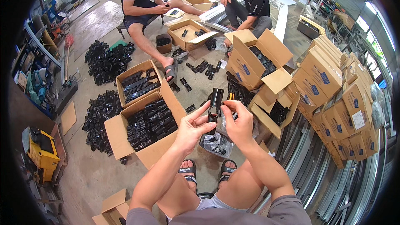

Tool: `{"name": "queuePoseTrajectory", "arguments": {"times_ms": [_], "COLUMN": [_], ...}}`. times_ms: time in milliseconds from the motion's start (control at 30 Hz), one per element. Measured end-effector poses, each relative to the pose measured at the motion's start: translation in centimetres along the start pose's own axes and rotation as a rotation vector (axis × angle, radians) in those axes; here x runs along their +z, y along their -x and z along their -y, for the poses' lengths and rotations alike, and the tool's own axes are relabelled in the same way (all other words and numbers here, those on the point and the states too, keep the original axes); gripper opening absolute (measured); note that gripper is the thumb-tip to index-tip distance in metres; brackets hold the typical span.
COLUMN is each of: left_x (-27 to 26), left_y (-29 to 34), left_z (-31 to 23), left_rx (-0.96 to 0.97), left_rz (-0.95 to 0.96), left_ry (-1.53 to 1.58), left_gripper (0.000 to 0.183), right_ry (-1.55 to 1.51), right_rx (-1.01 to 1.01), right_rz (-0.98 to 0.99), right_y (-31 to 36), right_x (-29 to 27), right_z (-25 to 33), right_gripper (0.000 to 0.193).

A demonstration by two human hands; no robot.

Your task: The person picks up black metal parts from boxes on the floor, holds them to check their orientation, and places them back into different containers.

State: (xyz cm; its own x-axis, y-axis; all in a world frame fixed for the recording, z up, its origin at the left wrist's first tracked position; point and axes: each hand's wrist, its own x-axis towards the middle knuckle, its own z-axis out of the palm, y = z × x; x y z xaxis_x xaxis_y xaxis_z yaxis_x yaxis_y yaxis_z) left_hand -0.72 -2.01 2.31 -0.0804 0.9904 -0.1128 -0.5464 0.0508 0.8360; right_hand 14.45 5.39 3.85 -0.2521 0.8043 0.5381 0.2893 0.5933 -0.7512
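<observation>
Holding a black part [216, 97] low, the left hand [192, 128] is probably keeping its top clear; the right hand [239, 121] is pinching a yellow-orange piece [231, 96] (kind unclear).

Glossy black part [216, 97] | elongated, channel-shaped | held nearly upright by left fingers [201, 111] | slim orange-yellow item [231, 96] | seen upright, just beside it, at right fingers [228, 112]

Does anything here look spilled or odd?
Some black parts lie loose on the floor beyond the left hand, at odd angles, unlike the neat rows boxed nearby. Whether spilled or placed there, I can't tell.
</observation>
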Motion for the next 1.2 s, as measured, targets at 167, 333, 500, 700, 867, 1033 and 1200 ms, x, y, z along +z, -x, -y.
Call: {"name": "queuePoseTrajectory", "arguments": {"times_ms": [167,333,500,700,867,1033,1200], "left_x": [-0.03,-0.15,-0.18,-0.20,0.03,-0.09,-0.10], "left_y": [0.11,0.08,0.01,0.06,0.08,-0.02,0.00], "left_z": [-0.01,0.06,0.14,0.04,-0.03,0.01,-0.12], "left_rx": [-0.004,-0.013,-0.026,-0.037,-0.022,-0.024,-0.010], "left_rz": [-0.002,0.009,0.015,0.022,0.021,0.025,0.020], "left_ry": [-0.009,0.017,0.014,0.021,0.019,0.007,-0.047], "left_gripper": [0.071,0.074,0.074,0.074,0.072,0.072,0.072], "right_ry": [-0.009,-0.006,-0.041,-0.039,0.000,0.007,0.028], "right_rx": [0.008,-0.030,0.004,-0.017,-0.039,-0.023,-0.002], "right_rz": [0.022,0.004,-0.011,-0.029,-0.033,-0.026,0.046], "right_y": [-0.04,0.07,0.18,0.23,0.17,0.20,0.11], "right_x": [-0.08,-0.05,-0.03,-0.06,-0.13,-0.08,0.05], "right_z": [0.02,-0.12,-0.27,-0.24,-0.38,-0.36,0.01], "right_gripper": [0.014,0.013,0.015,0.013,0.012,0.012,0.012]}}
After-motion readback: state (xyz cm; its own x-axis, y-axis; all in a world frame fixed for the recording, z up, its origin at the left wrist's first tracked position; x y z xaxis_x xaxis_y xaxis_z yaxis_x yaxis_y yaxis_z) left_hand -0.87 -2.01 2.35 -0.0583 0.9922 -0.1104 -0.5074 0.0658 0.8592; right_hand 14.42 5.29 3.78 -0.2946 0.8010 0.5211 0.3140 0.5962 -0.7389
